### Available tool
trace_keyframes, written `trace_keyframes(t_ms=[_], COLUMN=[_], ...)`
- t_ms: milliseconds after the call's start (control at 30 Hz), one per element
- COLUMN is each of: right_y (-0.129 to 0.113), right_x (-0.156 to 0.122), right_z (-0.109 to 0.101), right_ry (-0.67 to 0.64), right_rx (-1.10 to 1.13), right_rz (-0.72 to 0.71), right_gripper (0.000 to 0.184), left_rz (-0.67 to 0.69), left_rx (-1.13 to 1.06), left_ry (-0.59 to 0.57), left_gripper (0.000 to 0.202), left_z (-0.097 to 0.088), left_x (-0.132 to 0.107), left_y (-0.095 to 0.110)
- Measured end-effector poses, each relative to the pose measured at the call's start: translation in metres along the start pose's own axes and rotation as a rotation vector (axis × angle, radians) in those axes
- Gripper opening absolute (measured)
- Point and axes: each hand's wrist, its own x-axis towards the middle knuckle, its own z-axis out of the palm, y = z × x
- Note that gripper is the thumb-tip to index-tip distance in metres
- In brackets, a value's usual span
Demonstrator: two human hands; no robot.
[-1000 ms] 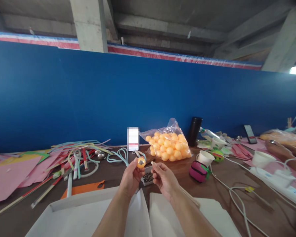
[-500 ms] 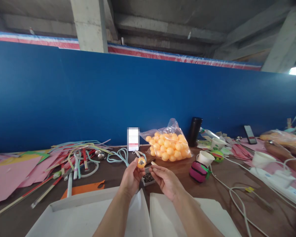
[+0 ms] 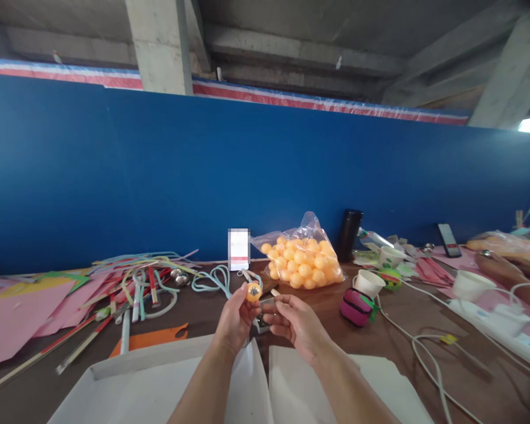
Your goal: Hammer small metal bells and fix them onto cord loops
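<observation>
My left hand point(image 3: 236, 318) is closed around an orange table tennis ball point(image 3: 249, 292), with a shiny silver piece showing on the side toward me. To its right, my right hand point(image 3: 298, 324) hovers over a small white box point(image 3: 261, 328), its fingers bent and spread apart. I see nothing clearly held between them. Small dark metallic pieces fill the box, which the right fingers partly cover. A pale stick end point(image 3: 274, 292) shows just beyond the right fingertips. Behind both hands lies a clear plastic bag of orange table tennis balls point(image 3: 302, 262).
Coloured paper point(image 3: 22, 318), plastic tubes point(image 3: 136, 291) and silver balls point(image 3: 179, 277) lie at left. A phone point(image 3: 239, 250) stands behind. White card sheets point(image 3: 168, 383) lie in front. At right are a purple pouch point(image 3: 355, 307), a paper cup point(image 3: 369, 282), cables and another person's arm point(image 3: 503, 271).
My right hand's fingers have moved from a pinch to a looser spread above the box. My left hand and the ball have hardly moved.
</observation>
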Motion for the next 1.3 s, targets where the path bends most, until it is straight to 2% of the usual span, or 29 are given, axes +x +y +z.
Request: trace_keyframes(t_ms=[133, 367, 667, 833, 1067, 1300], right_y=[-0.002, -0.002, -0.004, -0.003, -0.002, -0.004], right_x=[-0.003, 0.001, 0.001, 0.0, 0.0, 0.002], right_z=[0.005, 0.003, -0.003, -0.006, -0.006, -0.008], right_ry=[0.057, 0.087, 0.078, 0.049, 0.025, -0.022], right_rx=[-0.088, -0.06, 0.128, 0.191, 0.058, 0.109], right_rz=[-0.066, -0.127, -0.096, -0.028, -0.089, -0.083], right_gripper=[0.026, 0.029, 0.025, 0.021, 0.026, 0.028], left_rz=[0.003, 0.0, 0.002, -0.003, 0.009, 0.001], left_rx=[0.012, 0.025, 0.034, 0.028, 0.035, 0.041], left_ry=[-0.005, 0.002, -0.024, -0.037, -0.047, -0.049], left_gripper=[0.022, 0.022, 0.027, 0.027, 0.027, 0.028], left_z=[0.002, 0.004, 0.002, 0.001, -0.001, 0.002], left_x=[-0.001, -0.003, -0.001, 0.0, 0.0, -0.002], left_y=[0.001, 0.002, 0.001, 0.0, -0.001, 0.001])
